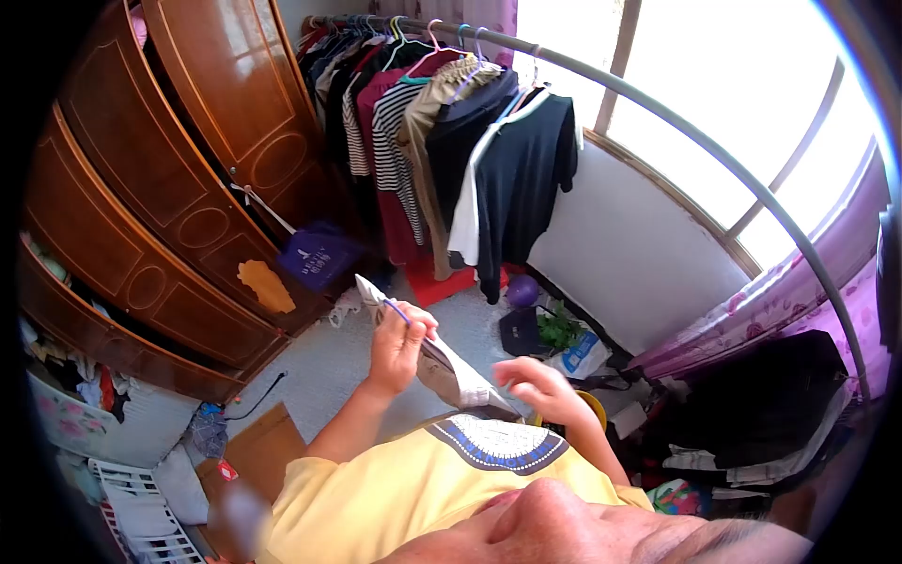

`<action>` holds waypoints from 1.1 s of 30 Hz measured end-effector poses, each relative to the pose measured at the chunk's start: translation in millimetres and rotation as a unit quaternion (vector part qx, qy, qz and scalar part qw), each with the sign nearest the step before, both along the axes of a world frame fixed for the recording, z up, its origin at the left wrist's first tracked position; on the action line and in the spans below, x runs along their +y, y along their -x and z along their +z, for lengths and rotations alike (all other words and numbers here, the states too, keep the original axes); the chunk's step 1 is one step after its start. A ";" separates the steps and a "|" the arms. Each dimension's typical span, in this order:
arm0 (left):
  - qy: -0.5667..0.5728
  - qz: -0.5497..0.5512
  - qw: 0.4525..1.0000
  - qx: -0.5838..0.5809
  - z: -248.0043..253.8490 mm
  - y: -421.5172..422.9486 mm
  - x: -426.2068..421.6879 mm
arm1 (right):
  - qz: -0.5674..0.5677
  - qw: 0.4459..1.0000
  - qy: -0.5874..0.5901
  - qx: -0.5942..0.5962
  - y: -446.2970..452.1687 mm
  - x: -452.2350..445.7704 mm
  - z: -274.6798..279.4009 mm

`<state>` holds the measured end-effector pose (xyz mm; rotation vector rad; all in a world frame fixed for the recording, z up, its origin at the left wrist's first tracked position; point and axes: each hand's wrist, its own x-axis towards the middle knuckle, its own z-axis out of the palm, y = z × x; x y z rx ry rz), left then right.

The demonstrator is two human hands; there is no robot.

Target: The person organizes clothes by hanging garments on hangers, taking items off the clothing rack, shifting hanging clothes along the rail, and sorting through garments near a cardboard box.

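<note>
My left hand [398, 350] is closed around a thin purple clothes hanger [396, 311], with a white and beige garment [456, 371] stretched out along it. One pointed end of the garment sticks up past my fingers, and the rest slants down to the right in front of my chest. My right hand [543, 387] is beside the garment's lower right end, its fingers curved and apart, holding nothing that I can see. How the garment is folded is hard to make out from this edge-on angle.
A curved metal rail [658, 108] carries several hanging clothes [451, 141] by the window. Brown wardrobe doors [202, 188] line the left, with a purple bag [319, 256] hanging there. A purple ball [522, 291], cardboard [258, 446] and a black cloth pile [752, 404] are around me.
</note>
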<state>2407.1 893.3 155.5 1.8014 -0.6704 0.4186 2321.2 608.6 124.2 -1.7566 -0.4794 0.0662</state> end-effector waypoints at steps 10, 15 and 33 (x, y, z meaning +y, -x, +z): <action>-0.057 0.152 0.986 -0.041 4.0 -32.4 79.6 | 0.095 0.990 -0.007 0.102 -89.5 118.2 -4.7; -0.052 0.205 0.977 0.000 -23.1 -45.6 110.6 | 0.081 0.980 -0.055 0.175 -146.0 147.1 -4.6; -0.098 0.039 0.994 -0.002 16.5 -267.6 121.6 | -0.003 0.975 0.076 -0.210 -336.4 110.0 73.8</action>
